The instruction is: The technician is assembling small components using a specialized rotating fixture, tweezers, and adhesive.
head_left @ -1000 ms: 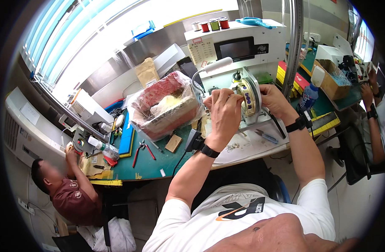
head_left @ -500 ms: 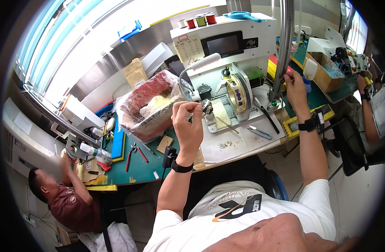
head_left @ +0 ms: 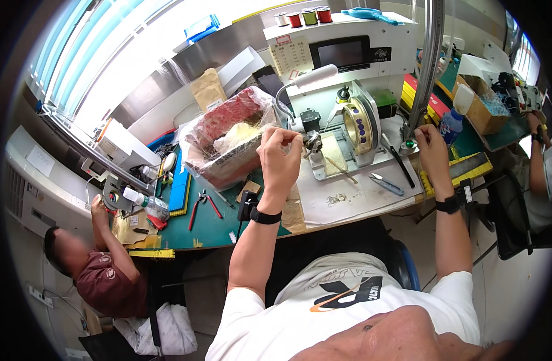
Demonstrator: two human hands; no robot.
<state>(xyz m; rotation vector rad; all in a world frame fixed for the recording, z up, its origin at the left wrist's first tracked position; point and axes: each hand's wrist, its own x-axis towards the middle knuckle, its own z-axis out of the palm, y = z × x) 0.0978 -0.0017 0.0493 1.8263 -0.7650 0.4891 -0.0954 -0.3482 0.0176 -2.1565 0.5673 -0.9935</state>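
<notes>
My left hand (head_left: 280, 159) is closed in a pinch, thumb against forefinger, just left of the small metal head (head_left: 314, 145) of a white bench machine (head_left: 342, 53). Whatever lies in that pinch is too small to name. To the right of the machine, my right hand (head_left: 434, 155) is also pinched, near the foot of an upright metal column (head_left: 428, 72); its contents cannot be made out. Between my hands a gold spool (head_left: 350, 124) with dark markings is mounted on the machine. A pale pad (head_left: 333, 148) with a thin wooden stick (head_left: 343, 170) lies in front.
A plastic-lined box (head_left: 213, 174) stands left of my left hand. Tweezers (head_left: 387, 185), a black-handled tool (head_left: 398, 160) and thin wire scraps (head_left: 337, 198) lie on white paper. Red-handled pliers (head_left: 205, 207) rest on the green mat. A co-worker (head_left: 110, 283) sits at left; another person's arm (head_left: 535, 150) shows at right.
My right hand has come down and nearer to me beside the column. My left hand stays pinched by the machine head. The whole view has shifted, and the left co-worker's hand has moved.
</notes>
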